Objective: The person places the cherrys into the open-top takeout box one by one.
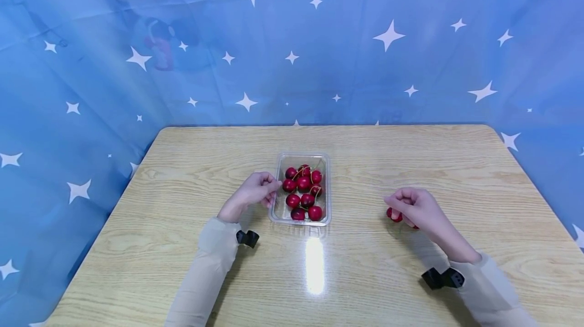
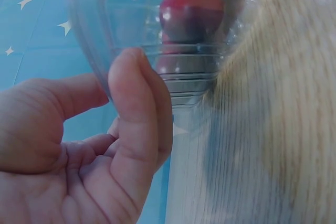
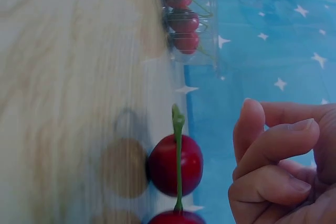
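Observation:
A clear plastic tray with several red cherries stands at the middle of the wooden table. My left hand is at the tray's left rim. In the left wrist view its thumb and forefinger pinch the tray's wall, with a cherry behind the plastic. My right hand hovers to the right with its fingers loosely curled. Two stemmed cherries lie on the table just beside it. The right wrist view shows one cherry apart from the hand, untouched.
A blue cloth with white stars hangs behind and around the table. The tray shows far off in the right wrist view. A bright glare spot lies on the wood in front of the tray.

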{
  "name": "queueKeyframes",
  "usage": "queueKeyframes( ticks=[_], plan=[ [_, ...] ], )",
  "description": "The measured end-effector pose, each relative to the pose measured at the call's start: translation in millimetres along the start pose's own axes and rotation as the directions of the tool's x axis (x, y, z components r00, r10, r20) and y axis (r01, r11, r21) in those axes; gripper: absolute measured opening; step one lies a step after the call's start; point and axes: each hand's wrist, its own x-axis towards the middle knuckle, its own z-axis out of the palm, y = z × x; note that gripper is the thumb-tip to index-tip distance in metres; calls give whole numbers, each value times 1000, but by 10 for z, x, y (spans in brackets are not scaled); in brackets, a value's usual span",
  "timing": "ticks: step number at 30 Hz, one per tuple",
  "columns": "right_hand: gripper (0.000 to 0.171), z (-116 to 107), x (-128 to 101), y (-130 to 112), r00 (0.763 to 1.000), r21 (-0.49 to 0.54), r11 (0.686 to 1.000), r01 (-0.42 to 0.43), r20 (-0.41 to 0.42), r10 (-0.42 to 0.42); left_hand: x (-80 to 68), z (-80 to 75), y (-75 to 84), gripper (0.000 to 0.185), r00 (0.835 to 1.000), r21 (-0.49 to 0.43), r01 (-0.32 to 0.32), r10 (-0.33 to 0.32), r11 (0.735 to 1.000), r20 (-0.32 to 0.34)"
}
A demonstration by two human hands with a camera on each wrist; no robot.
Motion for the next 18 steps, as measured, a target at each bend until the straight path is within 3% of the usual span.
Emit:
queueKeyframes(
  ticks=[9,18],
  plan=[
    [31,-78,-140,105,999,-85,996,-32,-9,31,11,-2,6,18,1000,3,22,-22,1000,-2],
    [37,-121,-286,181,991,-107,985,-134,12,136,-5,-13,17,20,1000,1,11,-11,1000,6]
  ],
)
